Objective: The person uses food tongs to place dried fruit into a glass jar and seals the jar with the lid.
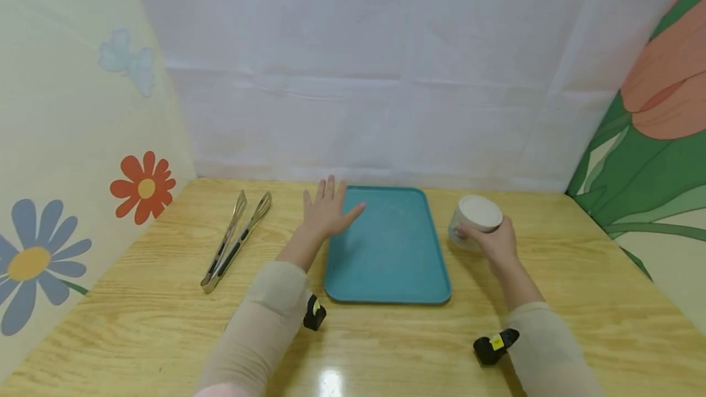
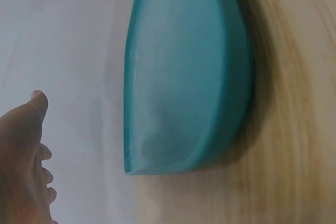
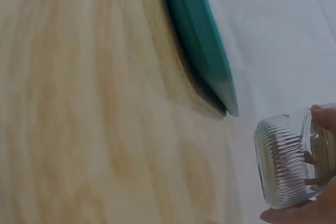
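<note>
My right hand grips a clear jar with a white lid, thumb and fingers around its side, just right of the blue tray. In the right wrist view the see-through jar shows rows of thin pale lines toward its base. My left hand, fingers straight and spread, hovers over the tray's left edge and holds nothing. The thumb and several fingertips of that left hand show at the left of the left wrist view. The rectangular blue tray lies flat on the wooden table, with nothing on it.
Metal tongs with dark grips lie spread on the table left of the tray. A white cloth backdrop rises behind the table, and flower-painted panels stand at both sides.
</note>
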Motion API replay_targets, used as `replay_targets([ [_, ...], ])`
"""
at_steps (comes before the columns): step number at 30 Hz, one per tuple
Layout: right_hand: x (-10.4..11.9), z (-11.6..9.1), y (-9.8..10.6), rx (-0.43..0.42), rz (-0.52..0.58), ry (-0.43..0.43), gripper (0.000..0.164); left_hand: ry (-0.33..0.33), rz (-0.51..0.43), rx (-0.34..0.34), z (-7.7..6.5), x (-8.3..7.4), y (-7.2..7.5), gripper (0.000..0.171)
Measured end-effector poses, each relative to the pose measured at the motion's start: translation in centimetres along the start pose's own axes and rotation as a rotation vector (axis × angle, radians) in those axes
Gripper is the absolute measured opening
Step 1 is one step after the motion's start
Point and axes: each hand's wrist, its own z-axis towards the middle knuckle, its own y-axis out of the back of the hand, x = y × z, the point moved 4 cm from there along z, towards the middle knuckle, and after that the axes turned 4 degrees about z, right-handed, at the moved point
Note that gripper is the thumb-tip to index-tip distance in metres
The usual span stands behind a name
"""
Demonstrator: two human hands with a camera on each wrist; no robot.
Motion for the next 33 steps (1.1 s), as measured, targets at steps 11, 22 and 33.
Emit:
replay_targets([
  [11, -1.2, 0.1, 0.8, 0.000, -0.041, -0.020, 0.075, 0.003, 0.010, 0.012, -0.5, 0.9, -1.4, 0.077],
  [22, -2.4, 0.2, 1.3, -0.030, -0.049, -0.076, 0.088, 0.008, 0.002, 0.009, -1.1, 1.1, -1.6, 0.077],
  [33, -0.2, 0.3, 1.3, -0.046, -0.236, -0.014, 0.094, 0.031, 0.012, 0.030, -1.1, 1.2, -1.9, 0.079],
])
